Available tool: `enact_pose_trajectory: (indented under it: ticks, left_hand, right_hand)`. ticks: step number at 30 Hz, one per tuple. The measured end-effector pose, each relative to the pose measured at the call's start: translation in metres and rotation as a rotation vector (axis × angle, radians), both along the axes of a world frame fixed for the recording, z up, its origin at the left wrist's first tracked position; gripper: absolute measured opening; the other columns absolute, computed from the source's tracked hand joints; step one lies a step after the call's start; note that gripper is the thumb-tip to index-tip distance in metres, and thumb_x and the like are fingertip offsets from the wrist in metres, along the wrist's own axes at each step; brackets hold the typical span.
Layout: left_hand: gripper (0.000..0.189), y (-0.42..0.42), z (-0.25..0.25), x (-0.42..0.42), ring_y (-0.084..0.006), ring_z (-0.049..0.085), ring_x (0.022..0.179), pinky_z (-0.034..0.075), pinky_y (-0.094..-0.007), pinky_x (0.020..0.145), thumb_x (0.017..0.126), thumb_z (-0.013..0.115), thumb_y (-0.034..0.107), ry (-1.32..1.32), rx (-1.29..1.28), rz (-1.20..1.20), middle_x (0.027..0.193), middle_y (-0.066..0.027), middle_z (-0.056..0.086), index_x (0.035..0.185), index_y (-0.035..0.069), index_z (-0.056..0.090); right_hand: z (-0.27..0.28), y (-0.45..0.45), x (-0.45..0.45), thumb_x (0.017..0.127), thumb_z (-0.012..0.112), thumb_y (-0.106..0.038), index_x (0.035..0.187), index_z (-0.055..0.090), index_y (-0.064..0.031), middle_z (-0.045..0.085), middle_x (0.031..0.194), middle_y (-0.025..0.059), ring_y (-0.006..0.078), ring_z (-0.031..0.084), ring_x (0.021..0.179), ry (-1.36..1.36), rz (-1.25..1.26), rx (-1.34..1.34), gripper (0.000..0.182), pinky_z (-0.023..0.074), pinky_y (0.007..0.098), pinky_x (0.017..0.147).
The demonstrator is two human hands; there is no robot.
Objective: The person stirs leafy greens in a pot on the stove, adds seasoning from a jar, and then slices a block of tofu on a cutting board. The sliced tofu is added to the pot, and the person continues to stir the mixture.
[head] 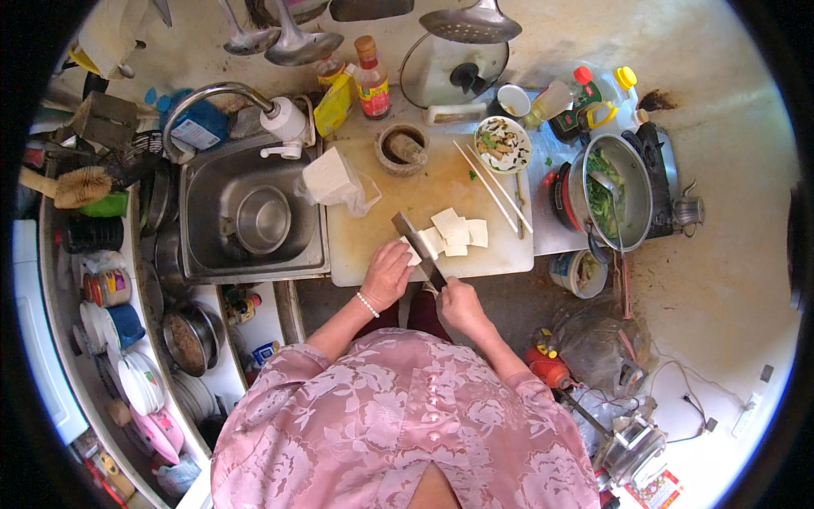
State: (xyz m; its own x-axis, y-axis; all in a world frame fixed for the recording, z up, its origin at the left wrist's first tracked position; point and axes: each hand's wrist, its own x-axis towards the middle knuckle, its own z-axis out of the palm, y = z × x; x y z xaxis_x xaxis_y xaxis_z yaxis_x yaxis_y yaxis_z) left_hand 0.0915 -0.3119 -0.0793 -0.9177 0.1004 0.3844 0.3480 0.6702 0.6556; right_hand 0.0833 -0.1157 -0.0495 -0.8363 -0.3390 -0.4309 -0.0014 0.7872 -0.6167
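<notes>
A kitchen cleaver (418, 248) is gripped by its handle in my right hand (463, 306), blade down at a piece of tofu (412, 254). My left hand (388, 273) steadies that piece from the left, its fingertips close to the blade. Several flat white tofu slices (459, 232) lie in an overlapping group just right of the cleaver. All of this rests on a large, stained cutting board (356, 254). Farther back on the left, a big tofu block (329, 173) sits partly in a clear plastic bag (361, 198), overlapping the sink's edge.
A stone mortar with pestle (402, 149), white chopsticks (493, 184) and a bowl of chopped ingredients (502, 145) stand behind. The sink (210, 235) holds a metal bowl (263, 219). Right, a metal pan of greens (618, 191) rests by the stove. Ladles (304, 48) hang above.
</notes>
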Motion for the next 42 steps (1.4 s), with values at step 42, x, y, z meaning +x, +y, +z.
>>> enact_pose_trajectory:
  ticks: [42]
  left_hand:
    - [0.029,-0.01,-0.014,0.005,-0.0368,0.053,0.098,0.045,-0.0416,0.086,0.067,0.066,-0.004,0.066,0.133,0.034,0.101,-0.0171,0.054,0.094,-0.002,0.056]
  right_hand:
    - [0.052,-0.006,0.011,0.082,0.047,-0.006,0.089,0.048,0.0057,0.056,0.073,0.0327,0.0471,0.058,0.075,-0.034,0.054,-0.031,0.014,0.0471,0.0511,0.065]
